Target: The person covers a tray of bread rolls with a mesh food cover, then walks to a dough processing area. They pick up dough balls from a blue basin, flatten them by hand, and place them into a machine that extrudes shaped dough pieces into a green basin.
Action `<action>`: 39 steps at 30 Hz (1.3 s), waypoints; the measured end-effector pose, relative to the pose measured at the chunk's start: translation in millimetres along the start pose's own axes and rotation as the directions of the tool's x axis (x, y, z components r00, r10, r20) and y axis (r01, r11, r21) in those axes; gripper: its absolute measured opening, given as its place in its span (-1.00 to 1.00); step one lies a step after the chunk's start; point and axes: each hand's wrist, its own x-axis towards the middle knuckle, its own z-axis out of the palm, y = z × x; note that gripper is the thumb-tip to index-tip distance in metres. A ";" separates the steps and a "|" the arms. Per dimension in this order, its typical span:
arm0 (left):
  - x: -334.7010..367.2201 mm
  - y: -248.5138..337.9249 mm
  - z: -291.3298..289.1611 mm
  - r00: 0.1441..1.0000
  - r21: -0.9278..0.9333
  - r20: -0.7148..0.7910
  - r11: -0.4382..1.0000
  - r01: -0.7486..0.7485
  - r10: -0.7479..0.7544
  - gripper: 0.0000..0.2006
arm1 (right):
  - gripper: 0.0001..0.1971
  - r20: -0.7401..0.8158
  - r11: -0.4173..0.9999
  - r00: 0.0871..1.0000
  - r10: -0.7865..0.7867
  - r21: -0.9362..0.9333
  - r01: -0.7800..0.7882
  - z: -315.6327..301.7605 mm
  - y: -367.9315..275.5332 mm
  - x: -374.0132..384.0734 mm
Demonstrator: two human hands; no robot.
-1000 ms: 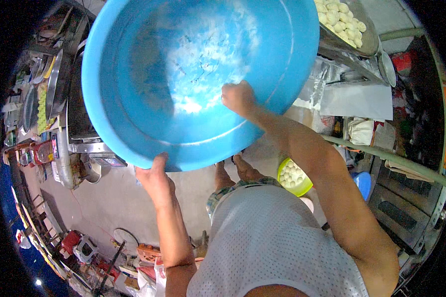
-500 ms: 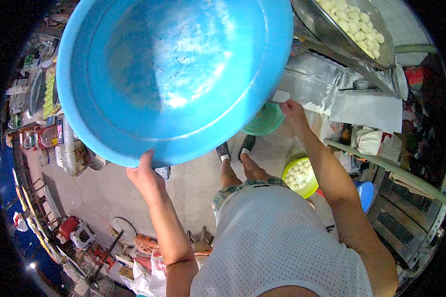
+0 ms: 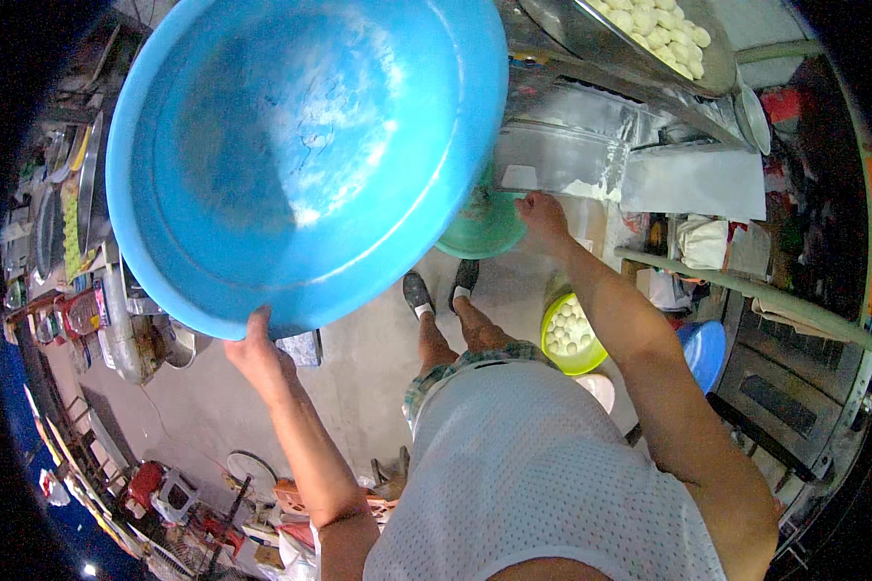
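A large round blue basin (image 3: 262,194) is held up and tilted in front of me, its hollow side toward me. The inside has whitish smears and thin dark marks. My left hand (image 3: 262,363) grips its near rim, thumb on the inner side. Over to the right, my right hand (image 3: 545,221) is closed, apart from the blue basin and beside the edge of a green basin (image 3: 484,232). Whatever lies in its fingers is hidden from this angle. The blue basin covers part of the green one.
Pale dough balls (image 3: 659,34) fill a metal pan (image 3: 717,68) at the upper right. A yellow-green bowl (image 3: 581,360) of white balls stands near my right leg, beside a blue tub (image 3: 702,356). A metal sheet (image 3: 693,184) juts out at right. Clutter lines the left side.
The blue basin has moved left in my left hand, showing more of the green basin. My right hand has shifted slightly left and stays closed. The whole view has turned a little.
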 end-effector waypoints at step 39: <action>52.9 -129.4 86.9 0.751 0.289 0.643 0.956 -0.052 -0.154 -0.65 | -0.60 -0.180 0.544 0.950 0.253 0.839 0.014 -82.4 99.3 -79.4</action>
